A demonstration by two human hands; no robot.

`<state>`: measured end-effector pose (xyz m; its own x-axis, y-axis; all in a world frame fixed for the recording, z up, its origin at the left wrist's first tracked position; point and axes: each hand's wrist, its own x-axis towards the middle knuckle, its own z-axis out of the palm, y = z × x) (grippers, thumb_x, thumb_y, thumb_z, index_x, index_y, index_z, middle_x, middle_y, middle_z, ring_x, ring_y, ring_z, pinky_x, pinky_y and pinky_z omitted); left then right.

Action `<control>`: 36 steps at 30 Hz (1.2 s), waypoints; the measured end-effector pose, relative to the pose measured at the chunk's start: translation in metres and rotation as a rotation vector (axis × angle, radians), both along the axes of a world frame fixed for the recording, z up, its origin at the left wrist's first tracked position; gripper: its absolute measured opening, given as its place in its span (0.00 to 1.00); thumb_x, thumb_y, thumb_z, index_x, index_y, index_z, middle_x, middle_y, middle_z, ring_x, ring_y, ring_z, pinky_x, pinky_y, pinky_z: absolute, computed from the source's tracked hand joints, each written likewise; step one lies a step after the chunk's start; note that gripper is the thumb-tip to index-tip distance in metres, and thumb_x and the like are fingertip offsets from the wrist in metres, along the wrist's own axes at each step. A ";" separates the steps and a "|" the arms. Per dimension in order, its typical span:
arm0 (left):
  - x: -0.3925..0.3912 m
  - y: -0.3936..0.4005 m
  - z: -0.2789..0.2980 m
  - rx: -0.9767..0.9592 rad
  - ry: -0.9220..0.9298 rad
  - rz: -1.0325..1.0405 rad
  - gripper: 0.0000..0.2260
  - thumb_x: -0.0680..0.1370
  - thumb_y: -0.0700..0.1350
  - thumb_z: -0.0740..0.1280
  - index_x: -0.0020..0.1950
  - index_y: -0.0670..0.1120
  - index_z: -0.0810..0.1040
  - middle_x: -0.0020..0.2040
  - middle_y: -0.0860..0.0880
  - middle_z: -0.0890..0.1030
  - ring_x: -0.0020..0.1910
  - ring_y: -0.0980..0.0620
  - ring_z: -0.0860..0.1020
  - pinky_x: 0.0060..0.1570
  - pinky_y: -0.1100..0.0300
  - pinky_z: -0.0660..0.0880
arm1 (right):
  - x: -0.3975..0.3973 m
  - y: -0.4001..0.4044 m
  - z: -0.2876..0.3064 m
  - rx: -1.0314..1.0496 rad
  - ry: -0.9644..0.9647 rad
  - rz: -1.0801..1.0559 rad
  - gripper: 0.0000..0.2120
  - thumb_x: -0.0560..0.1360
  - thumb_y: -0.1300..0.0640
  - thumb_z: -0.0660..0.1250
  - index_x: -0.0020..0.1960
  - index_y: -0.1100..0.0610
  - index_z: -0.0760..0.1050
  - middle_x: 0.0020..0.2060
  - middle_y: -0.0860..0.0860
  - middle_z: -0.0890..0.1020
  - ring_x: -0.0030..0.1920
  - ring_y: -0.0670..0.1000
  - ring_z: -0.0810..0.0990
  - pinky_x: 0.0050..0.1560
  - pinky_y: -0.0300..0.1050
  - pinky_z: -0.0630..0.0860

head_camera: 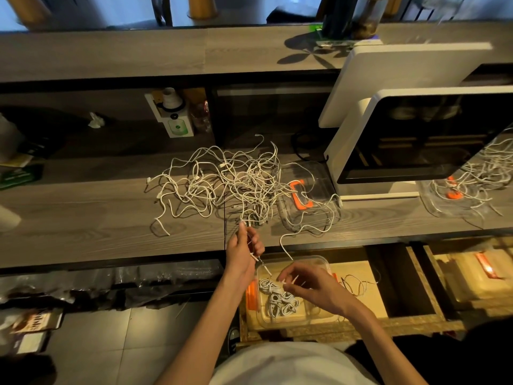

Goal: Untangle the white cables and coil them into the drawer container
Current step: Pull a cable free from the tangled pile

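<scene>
Here, a large tangle of white cables (230, 182) sprawls across the grey wood-grain worktop (83, 218), its right edge lying over a clear lid with an orange latch (301, 194) beside the base of a white monitor (416, 140). The left hand (243, 252) is raised at the worktop's front edge, fingers curled closed around a strand that leads up into the tangle. The right hand (311, 284) hovers over the open drawer (402, 301), fingers bent and pinching a cable end between thumb and fingertips; a thin run of cable stretches between the two hands. Directly under the right hand sits a clear plastic container (291, 318) with orange clips, resting in the left part of the drawer, and a few coiled white cables already lie inside it. One loose cable trails from the tangle over the worktop's edge down toward the container. Just right of the container, a dark thin wire (358, 286) lies on the drawer bottom.
</scene>
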<state>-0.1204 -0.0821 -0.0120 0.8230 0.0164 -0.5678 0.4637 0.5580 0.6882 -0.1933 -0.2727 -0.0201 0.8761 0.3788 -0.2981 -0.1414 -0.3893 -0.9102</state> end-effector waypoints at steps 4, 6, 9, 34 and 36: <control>-0.002 0.002 -0.005 0.179 -0.048 -0.119 0.16 0.85 0.53 0.56 0.46 0.44 0.73 0.34 0.51 0.71 0.27 0.56 0.64 0.27 0.65 0.61 | 0.003 0.004 0.017 0.046 0.017 0.041 0.08 0.81 0.56 0.69 0.60 0.53 0.83 0.54 0.46 0.85 0.50 0.50 0.84 0.51 0.46 0.83; -0.006 0.002 -0.003 0.261 -0.065 -0.206 0.16 0.85 0.54 0.56 0.46 0.44 0.73 0.35 0.51 0.71 0.27 0.57 0.65 0.28 0.65 0.62 | 0.005 0.006 0.025 0.125 0.023 -0.017 0.10 0.81 0.57 0.70 0.61 0.53 0.83 0.51 0.47 0.85 0.49 0.49 0.84 0.52 0.46 0.82; -0.012 -0.003 0.003 0.355 -0.055 -0.384 0.19 0.85 0.57 0.56 0.46 0.44 0.75 0.36 0.51 0.74 0.29 0.57 0.70 0.32 0.64 0.66 | 0.012 0.012 0.031 0.223 -0.023 -0.177 0.11 0.79 0.59 0.72 0.60 0.54 0.83 0.46 0.52 0.85 0.41 0.51 0.82 0.44 0.45 0.80; -0.009 0.017 0.013 0.225 -0.287 -0.622 0.19 0.83 0.54 0.58 0.63 0.44 0.81 0.43 0.45 0.80 0.33 0.57 0.70 0.30 0.66 0.65 | 0.029 -0.034 0.026 -0.010 -0.186 -0.355 0.06 0.77 0.51 0.72 0.51 0.53 0.83 0.42 0.48 0.87 0.45 0.50 0.86 0.52 0.55 0.84; -0.006 0.021 0.008 0.223 -0.302 -0.479 0.19 0.85 0.52 0.57 0.66 0.44 0.80 0.46 0.44 0.81 0.35 0.56 0.71 0.30 0.66 0.63 | 0.025 -0.040 0.024 -0.032 -0.203 -0.313 0.06 0.77 0.50 0.72 0.50 0.52 0.83 0.41 0.49 0.86 0.43 0.51 0.85 0.49 0.57 0.83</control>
<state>-0.1263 -0.0613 -0.0039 0.8925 -0.3038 -0.3333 0.3933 0.1625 0.9049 -0.1683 -0.3126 0.0044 0.9906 0.0766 -0.1135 -0.0757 -0.3844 -0.9201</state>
